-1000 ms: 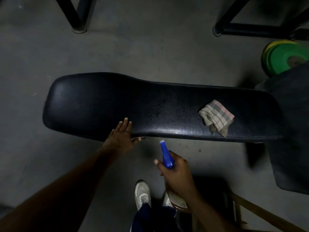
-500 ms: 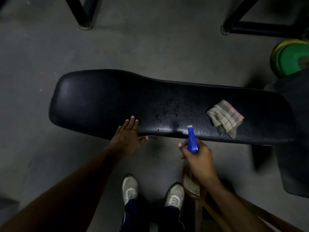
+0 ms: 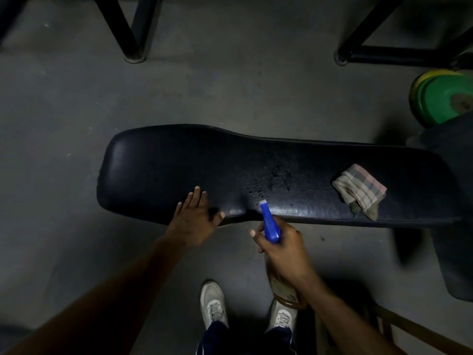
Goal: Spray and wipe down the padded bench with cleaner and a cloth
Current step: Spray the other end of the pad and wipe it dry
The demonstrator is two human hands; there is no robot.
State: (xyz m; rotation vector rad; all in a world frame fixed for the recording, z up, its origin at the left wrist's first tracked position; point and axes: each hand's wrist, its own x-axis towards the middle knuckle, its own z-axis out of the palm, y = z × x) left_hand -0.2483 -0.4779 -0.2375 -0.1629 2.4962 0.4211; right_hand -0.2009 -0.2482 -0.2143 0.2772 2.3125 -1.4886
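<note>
Cloth lies at bench right end, right of both hands; left hand flat, fingers straight on near edge; right hand grips spray bottle.

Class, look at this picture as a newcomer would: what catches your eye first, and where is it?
The bright blue spray bottle, gripped in the right hand, points at the near edge of the long black padded bench, where droplets glisten. A checked cloth lies folded toward the bench's right end, and the left hand rests flat on the near edge. Green weight plates glow at far right.
</note>
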